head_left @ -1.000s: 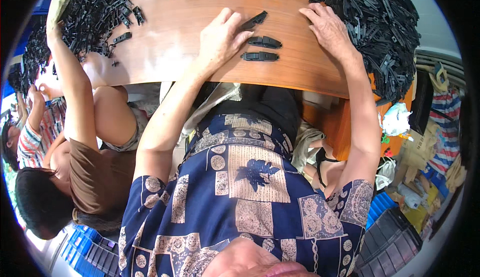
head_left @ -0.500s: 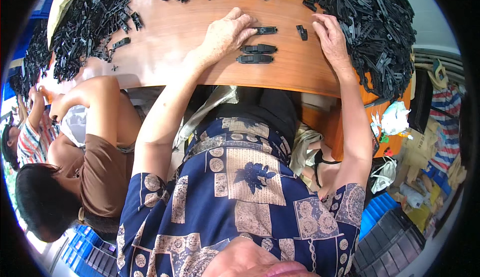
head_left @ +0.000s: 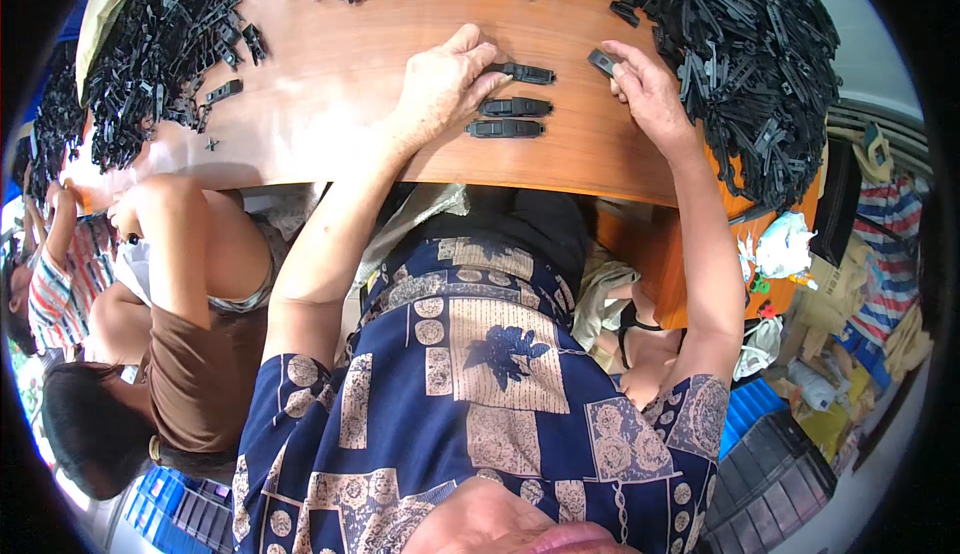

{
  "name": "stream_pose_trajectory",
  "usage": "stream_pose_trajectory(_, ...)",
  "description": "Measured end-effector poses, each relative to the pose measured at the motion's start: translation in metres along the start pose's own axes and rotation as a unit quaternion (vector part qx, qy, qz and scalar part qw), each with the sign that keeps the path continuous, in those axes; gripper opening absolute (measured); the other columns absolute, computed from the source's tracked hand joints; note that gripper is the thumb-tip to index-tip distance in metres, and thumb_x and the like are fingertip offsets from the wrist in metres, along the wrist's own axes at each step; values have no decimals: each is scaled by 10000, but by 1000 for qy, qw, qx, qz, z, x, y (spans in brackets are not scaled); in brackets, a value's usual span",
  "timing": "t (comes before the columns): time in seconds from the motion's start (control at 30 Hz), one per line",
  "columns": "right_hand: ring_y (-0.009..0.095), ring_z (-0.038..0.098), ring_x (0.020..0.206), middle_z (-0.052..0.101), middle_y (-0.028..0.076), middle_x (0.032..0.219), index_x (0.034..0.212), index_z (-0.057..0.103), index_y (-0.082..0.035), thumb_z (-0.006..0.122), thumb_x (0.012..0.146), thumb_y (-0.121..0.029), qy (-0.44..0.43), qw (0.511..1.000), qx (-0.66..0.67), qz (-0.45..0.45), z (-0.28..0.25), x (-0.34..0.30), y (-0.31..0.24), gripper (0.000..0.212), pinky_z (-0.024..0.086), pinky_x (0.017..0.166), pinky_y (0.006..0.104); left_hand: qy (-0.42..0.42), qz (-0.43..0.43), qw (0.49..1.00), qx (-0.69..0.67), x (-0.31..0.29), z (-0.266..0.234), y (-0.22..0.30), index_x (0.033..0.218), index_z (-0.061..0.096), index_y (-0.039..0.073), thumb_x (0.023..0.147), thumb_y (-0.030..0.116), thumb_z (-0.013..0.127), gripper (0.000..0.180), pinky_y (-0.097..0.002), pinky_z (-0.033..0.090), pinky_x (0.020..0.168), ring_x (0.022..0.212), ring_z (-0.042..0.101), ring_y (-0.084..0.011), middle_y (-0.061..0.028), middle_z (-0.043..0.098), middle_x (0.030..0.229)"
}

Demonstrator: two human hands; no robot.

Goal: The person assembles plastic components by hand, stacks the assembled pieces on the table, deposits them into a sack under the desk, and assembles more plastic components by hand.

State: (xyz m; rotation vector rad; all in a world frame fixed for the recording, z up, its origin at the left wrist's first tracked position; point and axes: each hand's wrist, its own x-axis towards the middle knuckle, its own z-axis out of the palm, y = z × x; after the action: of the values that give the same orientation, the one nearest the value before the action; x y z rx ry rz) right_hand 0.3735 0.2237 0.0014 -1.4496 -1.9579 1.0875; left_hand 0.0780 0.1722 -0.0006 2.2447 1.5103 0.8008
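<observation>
Three long, narrow black plastic pieces are stacked one below another on the wooden table [head_left: 580, 154]. My left hand [head_left: 450, 84] pinches the left end of the farthest piece [head_left: 530, 74], its thumb and fingers closed there. Nearer to me lie the middle piece [head_left: 516, 107] and the nearest piece [head_left: 505, 128], both flat and side by side, untouched. To their right, my right hand [head_left: 648, 94] grips a short black plastic part [head_left: 601, 62] between thumb and fingers, just over the table.
A big heap of black plastic parts [head_left: 760, 74] covers the table's right end. Another heap [head_left: 165, 64] lies at the left, with more along the far edge. A co-worker in a brown top [head_left: 195, 384] sits at my left. Crumpled white plastic [head_left: 786, 246] sits at right.
My right hand has closed on the short black part that lay on the table and tilted it. My left hand stays at the end of the farthest piece. The view has shifted slightly.
</observation>
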Motion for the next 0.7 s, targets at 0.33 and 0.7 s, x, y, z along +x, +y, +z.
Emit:
stream_pose_trajectory(0.33,240,623,737,633,88,800,1079,709,-70,689,929,-197,-16,986,-120,-117,-9,4,-32,197,498,697,346,6,-2,999,-46,-3,-8,4,1044,662,101,876,186,731,201,-414,549,754,892,662,-323,-82,602,992)
stream_pose_trajectory(0.7,326,673,810,679,107,875,986,678,-71,722,876,-198,-57,959,-189,-205,25,6,-64,174,526,700,419,-10,-21,997,-69,-1,-16,8,1009,688,95,874,170,718,157,-419,543,755,893,662,-314,-72,606,956)
